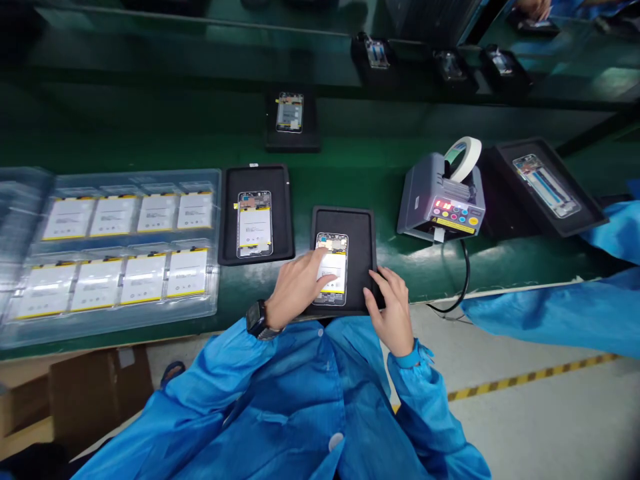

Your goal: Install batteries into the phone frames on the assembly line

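An opened phone body (332,269) with a white battery lies in a black tray (350,223) at the near edge of the green belt. My left hand (299,285), a black watch on its wrist, rests with fingers stretched out flat on the battery. My right hand (393,308) has its fingers curled over the tray's right near edge. Both arms wear blue sleeves.
A second black tray (231,220) with another phone body (255,224) lies to the left. Clear blister trays (120,243) hold several white batteries at far left. A grey tape dispenser (440,199) stands to the right, beside another phone tray (545,187). A co-worker's blue sleeve (560,313) lies at right.
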`<state>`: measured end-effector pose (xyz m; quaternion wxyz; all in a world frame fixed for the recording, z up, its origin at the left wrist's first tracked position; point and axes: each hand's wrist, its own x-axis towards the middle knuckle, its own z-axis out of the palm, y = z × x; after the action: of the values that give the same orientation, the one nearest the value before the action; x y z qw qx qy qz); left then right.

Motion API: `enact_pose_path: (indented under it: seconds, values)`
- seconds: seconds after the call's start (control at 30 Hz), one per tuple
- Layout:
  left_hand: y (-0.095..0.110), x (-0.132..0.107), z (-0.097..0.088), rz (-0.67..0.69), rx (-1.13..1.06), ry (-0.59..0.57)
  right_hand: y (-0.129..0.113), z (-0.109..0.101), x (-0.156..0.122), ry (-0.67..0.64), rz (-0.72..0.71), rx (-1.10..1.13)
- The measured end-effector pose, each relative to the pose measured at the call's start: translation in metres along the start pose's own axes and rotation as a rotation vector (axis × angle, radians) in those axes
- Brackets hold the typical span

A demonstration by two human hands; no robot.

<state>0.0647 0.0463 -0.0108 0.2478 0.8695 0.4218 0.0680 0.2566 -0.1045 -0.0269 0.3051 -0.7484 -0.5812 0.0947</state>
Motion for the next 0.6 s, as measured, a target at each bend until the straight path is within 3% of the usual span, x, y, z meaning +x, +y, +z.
enact_pose_path:
  seconds: [0.1,0.2,0.4,0.6]
  values:
    - [-0.006,0.004,0.004,0.099,0.020,0.132,-0.012,-0.002,0.016,0.056,0.029,-0.005]
    - [-0.017,0.010,0.007,0.170,-0.012,0.176,-0.018,0.007,0.044,0.047,-0.008,-0.030]
    - [-0.030,0.020,0.009,0.296,-0.043,0.066,-0.010,0.035,0.096,-0.213,-0.028,-0.045]
    - [-0.027,0.024,0.001,0.293,-0.039,0.042,-0.008,0.039,0.109,-0.275,0.059,-0.016]
